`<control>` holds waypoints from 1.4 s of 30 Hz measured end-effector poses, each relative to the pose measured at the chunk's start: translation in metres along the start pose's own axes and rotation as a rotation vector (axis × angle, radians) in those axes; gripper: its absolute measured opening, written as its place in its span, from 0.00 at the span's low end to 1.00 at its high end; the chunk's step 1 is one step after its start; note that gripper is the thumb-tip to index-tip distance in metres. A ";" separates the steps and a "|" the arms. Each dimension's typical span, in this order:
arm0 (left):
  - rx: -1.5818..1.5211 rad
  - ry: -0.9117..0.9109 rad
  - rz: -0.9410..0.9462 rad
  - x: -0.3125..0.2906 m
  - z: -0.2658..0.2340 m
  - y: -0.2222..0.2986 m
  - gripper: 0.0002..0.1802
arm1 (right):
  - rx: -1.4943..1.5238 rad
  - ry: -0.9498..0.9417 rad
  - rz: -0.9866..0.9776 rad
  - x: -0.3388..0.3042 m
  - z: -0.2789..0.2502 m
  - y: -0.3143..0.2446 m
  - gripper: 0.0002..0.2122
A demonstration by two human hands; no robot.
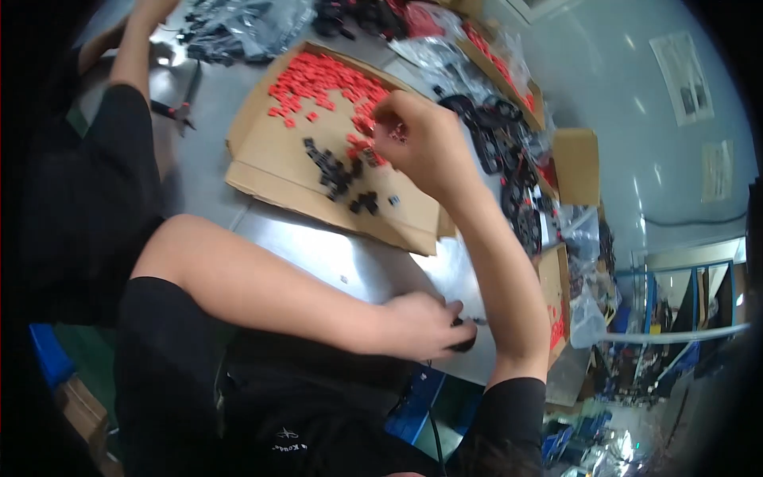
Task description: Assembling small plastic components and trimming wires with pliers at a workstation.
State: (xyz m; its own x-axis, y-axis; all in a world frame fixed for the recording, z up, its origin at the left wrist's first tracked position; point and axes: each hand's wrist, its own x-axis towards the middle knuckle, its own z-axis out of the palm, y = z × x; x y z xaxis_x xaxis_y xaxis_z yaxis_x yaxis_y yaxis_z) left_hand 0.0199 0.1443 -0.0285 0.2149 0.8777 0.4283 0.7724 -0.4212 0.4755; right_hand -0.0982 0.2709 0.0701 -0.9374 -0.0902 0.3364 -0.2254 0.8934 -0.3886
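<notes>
R hand in the red pieces, L hand on a black part

R hand (413, 135) pinched among red pieces (326, 79) on the cardboard sheet (270, 159), black pieces (338, 175) just below-left of it. L hand (429, 322) closed round a small black part (463, 343) at the metal table (334, 254) edge.

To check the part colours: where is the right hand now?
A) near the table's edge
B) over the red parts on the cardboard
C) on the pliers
B: the right hand reaches over the red parts on the cardboard.
</notes>
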 end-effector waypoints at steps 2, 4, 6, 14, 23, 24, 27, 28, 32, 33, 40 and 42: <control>0.060 0.117 0.029 -0.001 0.002 0.000 0.26 | -0.043 0.009 0.031 -0.048 -0.034 0.004 0.08; 0.093 0.089 0.048 0.002 -0.004 0.000 0.27 | -0.133 -0.014 0.150 -0.118 -0.059 0.024 0.08; 0.099 0.101 0.076 0.002 -0.006 0.002 0.26 | -0.143 -0.034 0.302 -0.189 -0.068 0.041 0.08; 0.158 -0.011 0.035 0.010 -0.019 0.005 0.27 | -0.004 0.123 0.320 -0.284 -0.066 0.042 0.12; 0.190 -0.165 -0.038 0.029 -0.028 0.001 0.29 | 0.056 0.128 0.224 -0.287 -0.059 0.061 0.08; 0.191 -0.159 -0.055 0.030 -0.027 -0.001 0.29 | 0.041 0.116 0.213 -0.287 -0.060 0.060 0.07; 0.203 -0.179 -0.093 0.033 -0.030 -0.003 0.30 | 0.009 0.110 0.252 -0.287 -0.058 0.054 0.07; 0.213 -0.177 -0.102 0.033 -0.031 -0.003 0.30 | 0.018 0.103 0.256 -0.286 -0.057 0.052 0.07; 0.210 -0.143 -0.107 0.031 -0.032 -0.006 0.30 | 0.003 0.163 0.339 -0.286 -0.059 0.042 0.08; 0.209 -0.135 -0.124 0.029 -0.033 -0.006 0.30 | 0.005 0.200 0.324 -0.287 -0.062 0.038 0.08; 0.194 -0.102 -0.105 0.024 -0.032 -0.009 0.31 | 0.108 0.085 0.158 -0.288 -0.066 -0.010 0.15; 0.166 -0.104 -0.117 0.023 -0.032 -0.009 0.32 | 0.099 0.062 0.161 -0.290 -0.067 -0.009 0.15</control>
State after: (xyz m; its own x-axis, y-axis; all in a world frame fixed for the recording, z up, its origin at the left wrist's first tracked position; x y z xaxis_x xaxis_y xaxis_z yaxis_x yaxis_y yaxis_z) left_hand -0.0005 0.1612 0.0017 0.1723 0.9407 0.2923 0.8814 -0.2797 0.3806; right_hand 0.1931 0.3185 0.0336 -0.9461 0.0802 0.3139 -0.1017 0.8463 -0.5229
